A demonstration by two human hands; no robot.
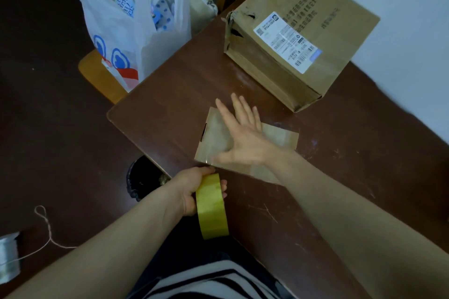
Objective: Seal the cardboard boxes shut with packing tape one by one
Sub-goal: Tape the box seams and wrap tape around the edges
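Pressing flat with spread fingers, the right hand (pixel 245 138) holds the small flat brown cardboard box (pixel 218 138) near the dark wooden table's (pixel 340 177) near-left edge; the left hand (pixel 194 189) grips a yellow packing-tape roll (pixel 211 206) just beside it.

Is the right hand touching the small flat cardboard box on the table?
Touching. The head view shows the right hand lying flat, fingers spread, on top of the small cardboard box.

I see a glossy yellow roll of plastic packing tape (pixel 212 206), a flat brown matt cardboard box (pixel 213 137), perhaps film-shiny on top, a scuffed dark wooden table (pixel 328 189), and a thin white plastic bag (pixel 155 51).
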